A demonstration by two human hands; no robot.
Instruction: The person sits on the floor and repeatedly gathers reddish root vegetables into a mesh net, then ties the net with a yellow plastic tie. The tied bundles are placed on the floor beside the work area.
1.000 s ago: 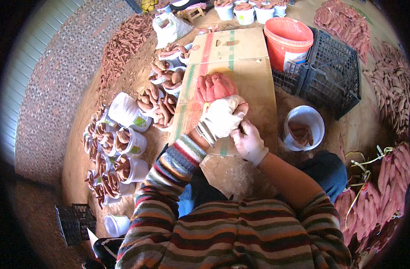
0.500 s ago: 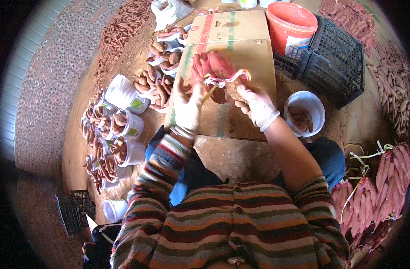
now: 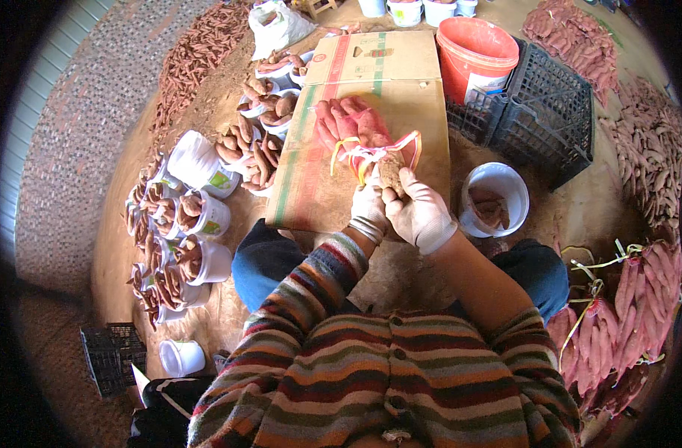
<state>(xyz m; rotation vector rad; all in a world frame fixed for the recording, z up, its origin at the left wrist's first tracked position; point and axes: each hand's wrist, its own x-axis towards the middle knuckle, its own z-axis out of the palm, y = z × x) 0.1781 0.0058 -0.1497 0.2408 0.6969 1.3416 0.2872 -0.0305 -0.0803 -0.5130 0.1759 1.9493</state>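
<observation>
A red mesh bag [image 3: 356, 123] of sweet potatoes lies on the flattened cardboard box [image 3: 296, 196] in front of me, its mouth and loose white-and-yellow ties facing me. At that mouth, a brown, soil-covered sweet potato [image 3: 390, 172] points into the bag. My right hand [image 3: 423, 213], in a white glove, grips the near end between thumb and fingers. Close against it is my gloved left hand [image 3: 368, 206], closed at the near left side of the same sweet potato. Its fingertips are partly hidden.
Buckets of sweet potatoes [image 3: 207, 213] crowd the left. A white bucket [image 3: 494, 200] with a few sweet potatoes stands right of the box, near a red bucket [image 3: 477, 56] and black crates [image 3: 544, 112]. Filled mesh bags [image 3: 643, 306] lie at lower right; loose heaps lie farther off.
My left hand has left the bag's left side and come right and nearer me, beside my right hand. My right hand and the sweet potato have come nearer too.
</observation>
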